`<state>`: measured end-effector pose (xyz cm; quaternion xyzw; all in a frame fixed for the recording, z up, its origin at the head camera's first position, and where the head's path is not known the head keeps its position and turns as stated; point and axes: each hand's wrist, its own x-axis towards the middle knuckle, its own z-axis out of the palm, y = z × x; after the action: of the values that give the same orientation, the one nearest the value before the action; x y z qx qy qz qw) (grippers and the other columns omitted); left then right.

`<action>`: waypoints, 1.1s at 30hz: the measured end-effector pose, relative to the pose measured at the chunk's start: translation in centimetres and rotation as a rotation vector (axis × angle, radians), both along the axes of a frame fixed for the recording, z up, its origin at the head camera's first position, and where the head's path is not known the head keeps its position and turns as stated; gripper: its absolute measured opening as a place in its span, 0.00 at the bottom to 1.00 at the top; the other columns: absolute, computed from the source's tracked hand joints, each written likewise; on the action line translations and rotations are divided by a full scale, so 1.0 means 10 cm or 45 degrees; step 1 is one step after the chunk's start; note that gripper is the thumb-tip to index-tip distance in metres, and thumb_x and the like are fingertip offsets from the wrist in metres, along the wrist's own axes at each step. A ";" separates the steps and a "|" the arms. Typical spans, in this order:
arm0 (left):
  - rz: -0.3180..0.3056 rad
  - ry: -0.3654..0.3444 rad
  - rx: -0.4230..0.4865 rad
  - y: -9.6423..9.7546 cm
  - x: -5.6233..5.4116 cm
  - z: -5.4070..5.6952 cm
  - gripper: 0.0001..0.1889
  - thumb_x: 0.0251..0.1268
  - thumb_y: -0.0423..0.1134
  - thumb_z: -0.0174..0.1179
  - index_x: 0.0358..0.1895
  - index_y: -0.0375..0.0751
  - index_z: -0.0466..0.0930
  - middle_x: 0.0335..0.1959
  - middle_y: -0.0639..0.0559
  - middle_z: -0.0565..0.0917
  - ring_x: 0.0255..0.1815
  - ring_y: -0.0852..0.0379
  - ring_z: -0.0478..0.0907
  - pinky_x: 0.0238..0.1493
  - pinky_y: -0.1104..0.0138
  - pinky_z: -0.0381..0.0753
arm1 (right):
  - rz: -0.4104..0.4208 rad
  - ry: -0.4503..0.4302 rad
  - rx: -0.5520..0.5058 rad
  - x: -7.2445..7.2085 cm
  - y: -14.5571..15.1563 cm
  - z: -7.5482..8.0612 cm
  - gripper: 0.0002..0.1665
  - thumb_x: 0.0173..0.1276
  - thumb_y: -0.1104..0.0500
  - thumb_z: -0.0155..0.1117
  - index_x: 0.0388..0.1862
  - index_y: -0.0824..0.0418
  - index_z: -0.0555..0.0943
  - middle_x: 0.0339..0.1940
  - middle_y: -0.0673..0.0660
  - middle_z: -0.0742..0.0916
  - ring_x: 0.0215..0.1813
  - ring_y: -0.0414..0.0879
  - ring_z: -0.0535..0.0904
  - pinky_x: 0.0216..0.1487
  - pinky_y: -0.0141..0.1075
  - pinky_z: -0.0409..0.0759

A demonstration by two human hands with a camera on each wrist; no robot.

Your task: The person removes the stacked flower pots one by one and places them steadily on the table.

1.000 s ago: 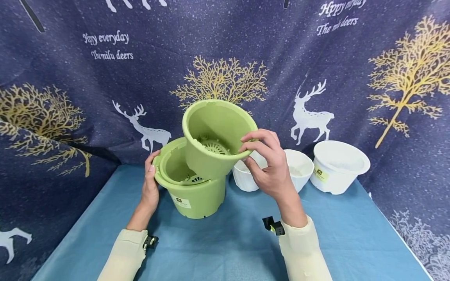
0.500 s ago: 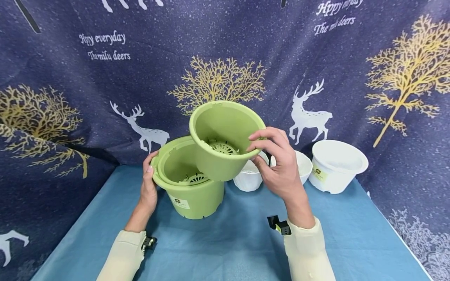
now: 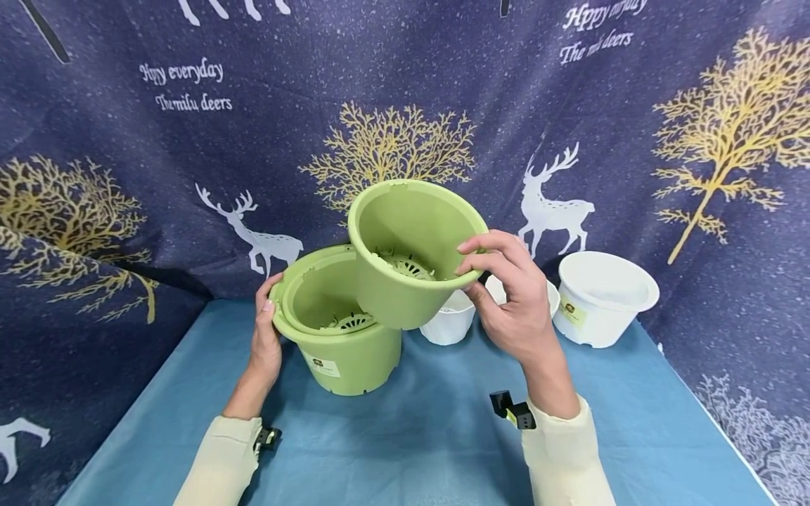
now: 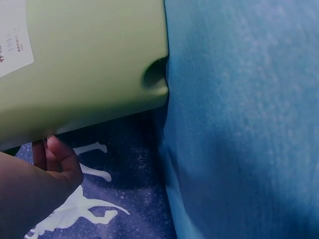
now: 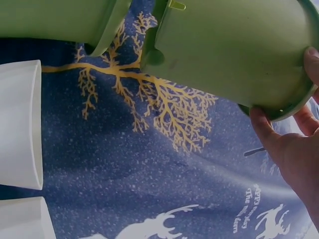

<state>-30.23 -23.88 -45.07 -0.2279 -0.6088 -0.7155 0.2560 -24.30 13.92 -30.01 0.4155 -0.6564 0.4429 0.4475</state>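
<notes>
My right hand point(image 3: 520, 302) pinches the rim of a green plastic flowerpot point(image 3: 395, 299), fingers inside and thumb outside. This flowerpot is tilted in the air, its mouth towards me and its slotted bottom showing. Below and left of it, a larger green flowerpot point(image 3: 354, 362) with a white label stands on the table, another green flowerpot point(image 3: 316, 299) nested inside. At the left side of that stack, my left hand point(image 3: 266, 341) grips the rim. The right wrist view shows the raised flowerpot point(image 5: 224, 50) apart from the stack point(image 5: 55, 20).
Two white fluted pots point(image 3: 448, 325) stand behind my right hand, one partly hidden by it. Farther right is a smooth white pot point(image 3: 601, 309) with a yellow-green label. Blue cloth point(image 3: 405, 436) covers the table; a patterned dark curtain point(image 3: 405, 63) hangs behind.
My right hand has moved right with the tilted flowerpot, uncovering more of the nested one. The left hand stays at the rim of the standing stack.
</notes>
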 end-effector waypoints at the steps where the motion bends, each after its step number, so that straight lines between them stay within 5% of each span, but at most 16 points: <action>1: 0.000 0.001 -0.002 0.00 0.00 0.00 0.29 0.86 0.47 0.35 0.82 0.36 0.58 0.77 0.42 0.68 0.70 0.56 0.71 0.71 0.71 0.66 | 0.003 0.001 -0.003 0.01 0.00 0.00 0.22 0.76 0.45 0.67 0.37 0.64 0.87 0.49 0.66 0.87 0.59 0.62 0.78 0.68 0.49 0.72; 33: -0.001 0.004 -0.002 0.01 0.01 0.01 0.30 0.87 0.49 0.36 0.82 0.38 0.58 0.77 0.42 0.68 0.69 0.57 0.72 0.71 0.71 0.66 | -0.025 0.095 0.019 0.26 0.01 -0.05 0.19 0.80 0.50 0.66 0.35 0.65 0.85 0.46 0.68 0.86 0.55 0.70 0.78 0.69 0.50 0.72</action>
<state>-30.15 -23.77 -44.95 -0.2294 -0.6088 -0.7148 0.2567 -21.68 13.99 -30.49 0.4285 -0.6465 0.4180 0.4730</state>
